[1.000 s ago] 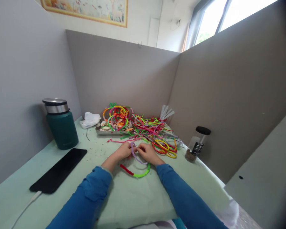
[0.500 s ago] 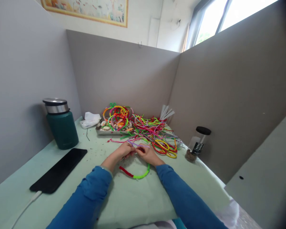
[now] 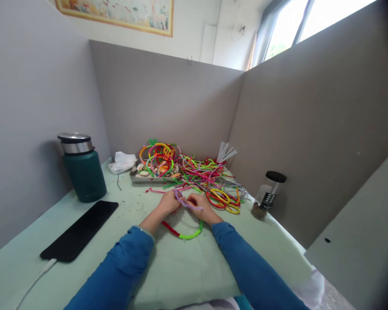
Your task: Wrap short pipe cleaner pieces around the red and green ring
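My left hand (image 3: 167, 204) and my right hand (image 3: 201, 207) meet at the middle of the pale green table (image 3: 187, 267). Together they pinch a purple pipe cleaner (image 3: 185, 202), bent into a small loop between the fingertips. From the hands a chain of pipe cleaners hangs toward me: a red piece (image 3: 170, 228) joined to a bright green piece (image 3: 192, 234), curved on the table. Both arms wear blue sleeves.
Beyond the hands lie a heap of coloured pipe cleaners (image 3: 210, 178) and a metal tray (image 3: 139, 177) with loops and shells. A green flask (image 3: 82, 168) and a black phone (image 3: 80, 229) on a cable sit left. A small jar (image 3: 267, 195) stands right. Grey partitions enclose the desk.
The purple pipe cleaner has been bent and turned between my fingers: a hanging curve first, then a small loop at the fingertips. My hands stay in place.
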A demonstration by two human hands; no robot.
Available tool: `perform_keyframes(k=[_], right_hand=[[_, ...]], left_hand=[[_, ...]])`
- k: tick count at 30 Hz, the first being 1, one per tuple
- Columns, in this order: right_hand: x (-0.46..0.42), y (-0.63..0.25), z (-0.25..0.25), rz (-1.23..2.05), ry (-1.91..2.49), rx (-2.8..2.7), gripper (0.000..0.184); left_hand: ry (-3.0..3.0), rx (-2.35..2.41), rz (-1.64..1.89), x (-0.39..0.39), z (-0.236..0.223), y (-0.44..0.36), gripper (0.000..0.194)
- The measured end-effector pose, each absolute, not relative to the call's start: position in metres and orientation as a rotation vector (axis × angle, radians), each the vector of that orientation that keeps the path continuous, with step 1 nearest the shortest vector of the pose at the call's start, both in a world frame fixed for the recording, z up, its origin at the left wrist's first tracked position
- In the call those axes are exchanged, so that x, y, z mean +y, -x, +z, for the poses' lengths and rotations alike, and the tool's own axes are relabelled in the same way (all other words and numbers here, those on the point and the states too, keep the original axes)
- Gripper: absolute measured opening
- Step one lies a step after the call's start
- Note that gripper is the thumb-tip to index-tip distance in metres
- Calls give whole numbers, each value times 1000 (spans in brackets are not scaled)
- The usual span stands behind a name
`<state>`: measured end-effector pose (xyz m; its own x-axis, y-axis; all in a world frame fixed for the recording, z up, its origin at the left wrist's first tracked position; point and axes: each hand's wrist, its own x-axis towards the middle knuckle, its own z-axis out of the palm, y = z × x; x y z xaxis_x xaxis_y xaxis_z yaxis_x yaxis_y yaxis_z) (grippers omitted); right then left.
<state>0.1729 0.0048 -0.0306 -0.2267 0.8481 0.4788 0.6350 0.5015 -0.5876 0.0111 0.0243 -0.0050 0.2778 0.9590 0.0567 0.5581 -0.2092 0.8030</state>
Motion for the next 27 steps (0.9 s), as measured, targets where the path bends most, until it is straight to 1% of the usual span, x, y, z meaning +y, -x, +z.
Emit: perform_keyframes(k=[8,12,16,21,27], right_hand=[[7,-175,-31,336,1222,-1960,13],[7,-175,-29,354,1246,-1939,18],[4,-173,-25,365,1251,-1932,19],[3,-174,-24,363,1230,-1947,16],[3,-176,-27,333,1158,-1972,18]], left_hand=[[-1826,1274,829,26,-6,-10,29],[-1852,1275,844,27,-6,-11,24],[-2012,1270,840,27,-5,-10,17],[-2129,1312,865,25,-6,-10,15],[-2204,1307,885,25,-5,-9,13]])
